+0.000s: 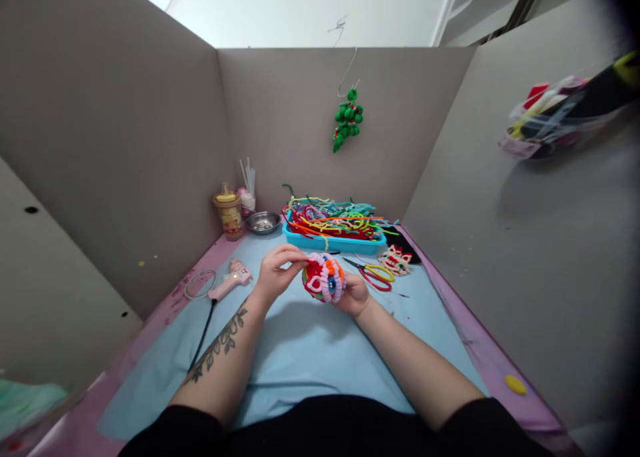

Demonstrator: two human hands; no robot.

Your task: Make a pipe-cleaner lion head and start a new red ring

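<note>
A colourful pipe-cleaner lion head [325, 280], in pink, red, orange and green with a blue eye, is held up above the blue cloth. My right hand [356, 293] grips it from the right and from behind; some of those fingers are hidden by it. The thumb and fingertips of my left hand [281, 267] pinch the red part at its upper left edge. Right of my hands lie scissors [375, 275] with red and yellow handles. Beyond them rests a cream and red pipe-cleaner piece [396, 260] with a similar face.
Behind my hands stands a blue tray [335, 243] heaped with loose pipe cleaners. A metal bowl [263, 223] and a lidded cup [230, 215] are at the back left. Nearer lies a pink glue gun [233, 280] with its cord. Grey panels [280, 130] enclose the table.
</note>
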